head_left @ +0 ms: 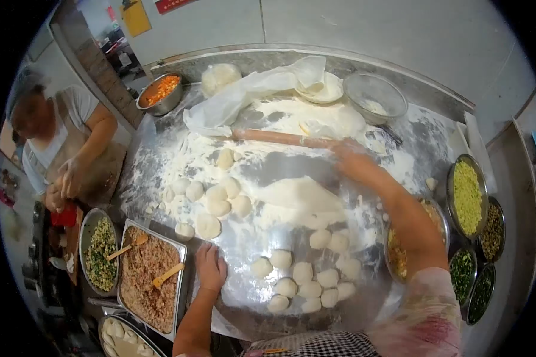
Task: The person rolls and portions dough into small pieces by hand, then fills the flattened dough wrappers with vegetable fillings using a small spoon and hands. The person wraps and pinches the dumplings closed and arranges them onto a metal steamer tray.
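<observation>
My right hand (352, 157) is at the right end of a long wooden rolling pin (280, 138), with fingers closed around that end. The pin lies across the floury far half of the metal table (292, 169). My left hand (210, 268) rests with fingers laid out on the near left part of the table, holding nothing. Just beyond it sits a round dough piece (208, 226), one of several in a loose cluster. Another group of dough pieces (302, 272) lies to the right of this hand. A patch of flour (304, 199) spreads between the groups.
Left of my left hand stands a tray of minced meat (152, 268) with wooden spatulas. Bowls of chopped filling (467, 196) line the right side. A plastic sheet (250, 98) and a glass bowl (375, 95) are at the back. Another person (71, 143) stands at left.
</observation>
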A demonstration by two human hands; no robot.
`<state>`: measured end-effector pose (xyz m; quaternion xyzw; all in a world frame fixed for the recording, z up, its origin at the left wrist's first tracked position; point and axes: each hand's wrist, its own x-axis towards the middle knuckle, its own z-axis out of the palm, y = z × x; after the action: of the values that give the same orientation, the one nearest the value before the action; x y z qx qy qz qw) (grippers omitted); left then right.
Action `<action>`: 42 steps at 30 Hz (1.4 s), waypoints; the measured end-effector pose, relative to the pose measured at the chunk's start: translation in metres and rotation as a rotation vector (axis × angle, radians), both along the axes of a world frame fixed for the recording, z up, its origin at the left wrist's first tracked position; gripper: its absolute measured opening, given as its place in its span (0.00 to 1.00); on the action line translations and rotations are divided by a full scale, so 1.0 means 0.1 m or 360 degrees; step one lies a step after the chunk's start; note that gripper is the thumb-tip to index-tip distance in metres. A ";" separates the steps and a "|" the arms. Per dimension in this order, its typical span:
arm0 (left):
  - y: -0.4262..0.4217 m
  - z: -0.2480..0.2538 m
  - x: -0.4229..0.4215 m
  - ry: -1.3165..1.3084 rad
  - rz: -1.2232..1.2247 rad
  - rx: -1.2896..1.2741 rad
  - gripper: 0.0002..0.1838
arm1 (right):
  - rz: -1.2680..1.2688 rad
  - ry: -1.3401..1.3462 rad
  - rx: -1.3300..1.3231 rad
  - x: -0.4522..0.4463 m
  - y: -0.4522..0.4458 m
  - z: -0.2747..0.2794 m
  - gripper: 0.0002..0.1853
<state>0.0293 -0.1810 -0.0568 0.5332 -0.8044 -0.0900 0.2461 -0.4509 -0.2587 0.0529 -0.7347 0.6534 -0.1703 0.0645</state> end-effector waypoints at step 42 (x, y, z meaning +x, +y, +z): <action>-0.08 -0.02 -0.03 -0.0197 0.0054 0.0088 0.20 | -0.1024 -0.0062 -0.0052 -0.98 -2.50 -1.29 0.16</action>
<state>0.0267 -0.1889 -0.0586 0.5578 -0.8062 -0.0749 0.1825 -0.5489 -0.5089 -0.0757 -0.4881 0.8480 -0.2064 0.0080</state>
